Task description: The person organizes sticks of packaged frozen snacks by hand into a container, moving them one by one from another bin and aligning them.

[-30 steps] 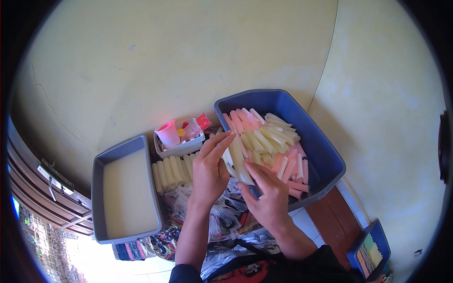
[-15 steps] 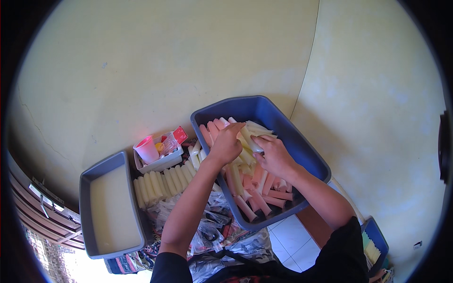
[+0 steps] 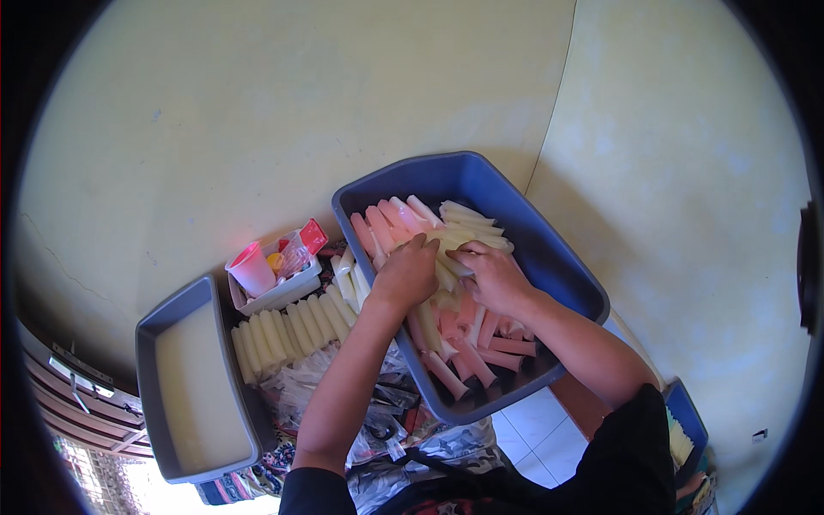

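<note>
Both my hands are inside a deep grey-blue tub (image 3: 549, 249) filled with plastic tubes of pink and pale yellow contents. My left hand (image 3: 412, 270) is bent over the middle of the pile, next to the pink tubes (image 3: 382, 225); its fingers are curled down and their tips hidden. My right hand (image 3: 496, 276) lies just to its right, fingers pressed together over the pale yellow tubes (image 3: 468, 225). What either hand holds is hard to make out. More pink tubes (image 3: 472, 360) lie loosely in the near end of the tub.
At left stands a grey tray (image 3: 150, 378) of whitish liquid. Beside it lie a row of pale tubes (image 3: 292, 330), clear plastic bags (image 3: 313, 378) and a white box (image 3: 283, 296) with a pink cup (image 3: 252, 268). A wall (image 3: 343, 86) rises behind; another blue container (image 3: 691, 421) sits lower right.
My hands have lowered onto the pile, the left one's pointing finger now curled down. The pale tube between them is lower and less visible. The view has shifted slightly.
</note>
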{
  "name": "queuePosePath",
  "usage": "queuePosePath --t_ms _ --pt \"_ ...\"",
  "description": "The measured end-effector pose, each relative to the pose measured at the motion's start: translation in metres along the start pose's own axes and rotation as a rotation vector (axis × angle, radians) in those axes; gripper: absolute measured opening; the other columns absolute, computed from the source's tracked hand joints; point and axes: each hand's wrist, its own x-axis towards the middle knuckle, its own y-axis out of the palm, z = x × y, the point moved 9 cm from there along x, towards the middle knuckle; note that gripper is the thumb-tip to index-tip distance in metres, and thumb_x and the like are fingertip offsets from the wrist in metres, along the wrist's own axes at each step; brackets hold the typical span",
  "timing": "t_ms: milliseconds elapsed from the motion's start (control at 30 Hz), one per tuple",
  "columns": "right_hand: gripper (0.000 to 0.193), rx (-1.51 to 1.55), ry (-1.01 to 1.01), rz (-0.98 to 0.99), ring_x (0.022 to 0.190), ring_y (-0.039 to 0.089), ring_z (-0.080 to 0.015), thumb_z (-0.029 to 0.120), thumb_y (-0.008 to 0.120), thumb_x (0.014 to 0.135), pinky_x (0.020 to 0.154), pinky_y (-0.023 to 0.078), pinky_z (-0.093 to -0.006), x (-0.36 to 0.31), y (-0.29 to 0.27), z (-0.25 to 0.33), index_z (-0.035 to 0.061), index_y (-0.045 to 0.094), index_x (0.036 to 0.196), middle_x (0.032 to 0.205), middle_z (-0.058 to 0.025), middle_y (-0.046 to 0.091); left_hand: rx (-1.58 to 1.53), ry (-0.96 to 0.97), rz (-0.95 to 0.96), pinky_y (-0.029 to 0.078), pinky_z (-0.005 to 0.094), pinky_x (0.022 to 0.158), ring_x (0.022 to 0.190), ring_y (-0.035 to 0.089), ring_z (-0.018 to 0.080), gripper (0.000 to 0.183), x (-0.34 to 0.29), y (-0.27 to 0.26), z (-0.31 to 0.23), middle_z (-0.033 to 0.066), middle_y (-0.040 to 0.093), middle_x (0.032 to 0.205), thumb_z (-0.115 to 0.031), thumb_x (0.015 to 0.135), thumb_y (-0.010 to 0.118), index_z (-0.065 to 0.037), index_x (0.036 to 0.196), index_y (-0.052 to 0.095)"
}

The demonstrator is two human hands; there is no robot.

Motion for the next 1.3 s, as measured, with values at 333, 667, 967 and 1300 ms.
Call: queuePosePath --t_ms 333,667,967,1300 --pt "0.058 -0.049 0.017 0.034 0.123 0.067 -0.0396 0.001 0.073 0.085 0.106 0.056 -0.046 -0.002 0.0 0.003 0.0021 0.066 0.142 0.137 -0.0179 0.063 0.024 -0.008 -0.051 0.052 0.0481 0.112 0.131 0.065 0.0436 0.06 -0.002 -0.004 -0.001 0.0283 0.063 0.145 0.003 0.078 0.066 0.001 0.139 0.066" --pt "0.053 -0.005 0.013 -0.212 0.111 0.071 -0.0379 0.006 0.08 0.089 0.099 0.058 -0.0455 -0.019 -0.056 0.032 0.0007 0.067 0.139 0.128 -0.0198 0.068 -0.065 0.248 -0.673 0.053 0.0491 0.109 0.126 0.066 0.0385 0.05 -0.047 -0.083 -0.033 0.0188 0.071 0.132 0.01 0.077 0.059 -0.001 0.124 0.073" --pt "0.054 0.334 -0.154 -0.393 0.09 0.074 -0.0255 -0.002 0.081 0.087 0.082 0.062 -0.0365 -0.08 -0.051 0.195 0.003 0.068 0.139 0.115 -0.0145 0.071 -0.273 -0.146 -0.789 0.057 0.0439 0.099 0.116 0.074 0.0386 0.044 -0.211 -0.125 -0.004 0.0196 0.076 0.124 0.016 0.09 0.053 -0.002 0.123 0.076" --pt "0.054 0.377 -0.064 -0.278 0.11 0.07 -0.0388 -0.005 0.076 0.087 0.097 0.059 -0.0456 -0.059 0.094 0.223 -0.0011 0.061 0.139 0.127 -0.0227 0.065 -0.314 -0.201 -0.732 0.055 0.0466 0.104 0.118 0.07 0.0452 0.055 -0.214 -0.1 0.087 0.0251 0.074 0.123 0.02 0.08 0.046 0.001 0.123 0.073"
